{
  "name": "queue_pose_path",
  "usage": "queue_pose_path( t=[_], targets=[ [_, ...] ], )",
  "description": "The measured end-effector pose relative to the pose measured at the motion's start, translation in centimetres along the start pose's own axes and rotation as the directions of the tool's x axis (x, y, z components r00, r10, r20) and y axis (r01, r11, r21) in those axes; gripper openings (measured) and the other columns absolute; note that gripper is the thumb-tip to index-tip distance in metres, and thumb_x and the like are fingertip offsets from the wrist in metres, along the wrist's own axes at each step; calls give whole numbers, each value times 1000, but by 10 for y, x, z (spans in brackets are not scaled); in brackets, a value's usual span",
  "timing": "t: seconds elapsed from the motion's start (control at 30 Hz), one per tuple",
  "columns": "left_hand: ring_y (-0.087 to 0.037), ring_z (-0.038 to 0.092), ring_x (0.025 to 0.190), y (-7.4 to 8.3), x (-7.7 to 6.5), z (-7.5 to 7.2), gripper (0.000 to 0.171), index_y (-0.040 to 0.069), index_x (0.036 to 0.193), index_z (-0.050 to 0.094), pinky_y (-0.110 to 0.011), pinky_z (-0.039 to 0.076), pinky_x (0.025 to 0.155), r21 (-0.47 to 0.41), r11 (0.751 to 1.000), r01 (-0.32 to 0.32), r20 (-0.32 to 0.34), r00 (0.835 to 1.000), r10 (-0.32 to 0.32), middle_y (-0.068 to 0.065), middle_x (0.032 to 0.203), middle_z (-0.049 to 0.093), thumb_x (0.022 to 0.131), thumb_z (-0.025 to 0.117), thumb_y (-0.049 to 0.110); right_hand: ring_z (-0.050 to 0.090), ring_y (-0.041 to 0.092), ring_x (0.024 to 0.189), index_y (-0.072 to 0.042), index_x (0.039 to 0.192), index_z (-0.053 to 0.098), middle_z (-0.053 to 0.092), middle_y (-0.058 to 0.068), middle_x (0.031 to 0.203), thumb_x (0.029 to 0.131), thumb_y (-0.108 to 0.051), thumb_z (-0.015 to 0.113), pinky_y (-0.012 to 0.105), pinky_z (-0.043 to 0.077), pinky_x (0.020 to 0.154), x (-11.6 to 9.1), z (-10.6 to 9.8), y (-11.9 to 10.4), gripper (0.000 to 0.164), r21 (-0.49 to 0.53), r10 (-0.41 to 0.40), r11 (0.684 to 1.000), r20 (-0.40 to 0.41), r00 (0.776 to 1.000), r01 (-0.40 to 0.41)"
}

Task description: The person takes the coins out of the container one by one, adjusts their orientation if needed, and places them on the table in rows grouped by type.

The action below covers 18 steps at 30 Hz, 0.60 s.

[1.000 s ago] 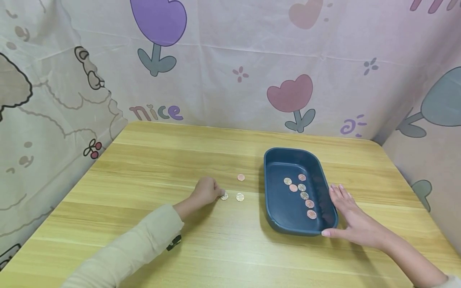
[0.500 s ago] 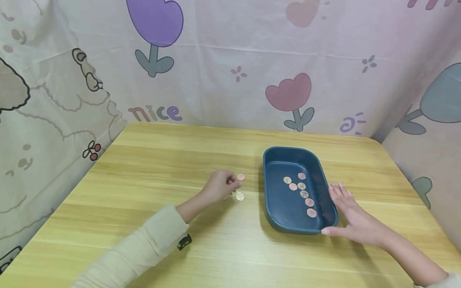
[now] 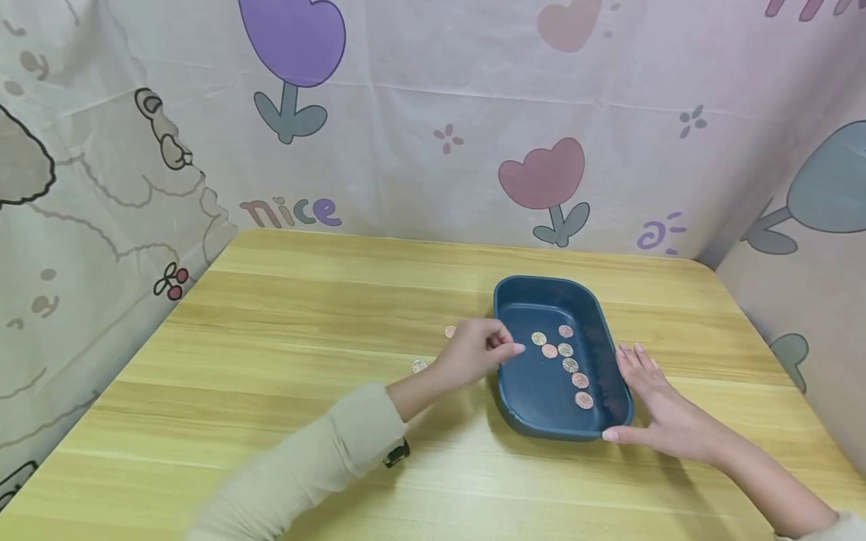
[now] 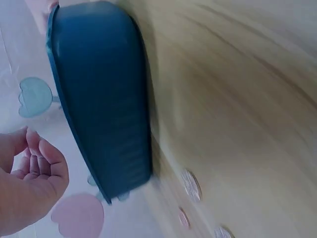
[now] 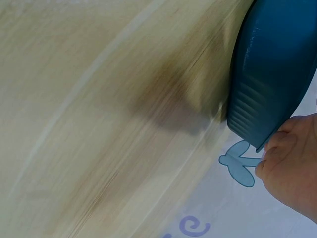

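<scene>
A dark blue rectangular tray (image 3: 534, 406) stands on the table, with several copper- and gold-coloured coins (image 3: 570, 365) lying in it. My left hand (image 3: 473, 349) is over the tray's left rim, thumb and forefinger tips together. In the left wrist view that hand (image 4: 32, 183) has curled fingers; I cannot tell whether a coin is between the tips. My right hand (image 3: 666, 417) rests against the tray's right side, fingers extended along the wall and thumb at the near corner. Left of the tray, a gold-coloured coin (image 3: 419, 366) and a copper coin (image 3: 449, 331) lie on the wood.
The left wrist view shows another coin (image 4: 190, 186) on the table near the tray's foot, hidden behind the left arm in the head view. The pale wood table (image 3: 304, 300) ends at a printed cloth (image 3: 419, 173) behind and at both sides.
My left hand has lifted off from beside the loose coins and moved right, to above the tray's left rim. The right hand and the tray have stayed put.
</scene>
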<state>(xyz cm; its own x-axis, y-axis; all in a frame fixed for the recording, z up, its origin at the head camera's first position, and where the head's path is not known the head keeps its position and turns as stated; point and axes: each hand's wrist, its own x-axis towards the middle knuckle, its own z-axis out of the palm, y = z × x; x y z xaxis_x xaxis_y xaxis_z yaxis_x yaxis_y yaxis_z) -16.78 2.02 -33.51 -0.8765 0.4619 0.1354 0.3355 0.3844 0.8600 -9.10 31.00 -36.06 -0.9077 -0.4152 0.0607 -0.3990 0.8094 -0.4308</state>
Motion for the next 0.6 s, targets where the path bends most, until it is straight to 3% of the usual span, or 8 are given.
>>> queue_pose_path(
  t=[0.27,0.4,0.6],
  targets=[
    [1,44,50,11,10,34,18,2,72,63,-10,37,47,10,997,-80,45,996,79,-2,61,59,85,67,14,-19,24,143,1,147,3,-1,24,154,75,-39,74,14,-19,107,-1,-1,0,108,42,28,999,21,999,-29],
    [2,44,50,16,16,50,17,5,73,64,-9,36,47,82,989,-125,79,990,118,0,60,60,86,66,16,-18,23,143,1,147,4,0,24,154,76,-39,74,10,-18,105,-1,-1,0,108,25,17,1000,20,1000,-18],
    [3,43,47,16,25,73,14,4,77,66,-9,35,45,144,980,-135,164,980,111,-2,64,65,88,64,14,-18,21,143,2,147,4,1,23,154,76,-39,73,10,-18,105,0,-2,0,107,16,12,1000,25,1000,-12]
  ],
)
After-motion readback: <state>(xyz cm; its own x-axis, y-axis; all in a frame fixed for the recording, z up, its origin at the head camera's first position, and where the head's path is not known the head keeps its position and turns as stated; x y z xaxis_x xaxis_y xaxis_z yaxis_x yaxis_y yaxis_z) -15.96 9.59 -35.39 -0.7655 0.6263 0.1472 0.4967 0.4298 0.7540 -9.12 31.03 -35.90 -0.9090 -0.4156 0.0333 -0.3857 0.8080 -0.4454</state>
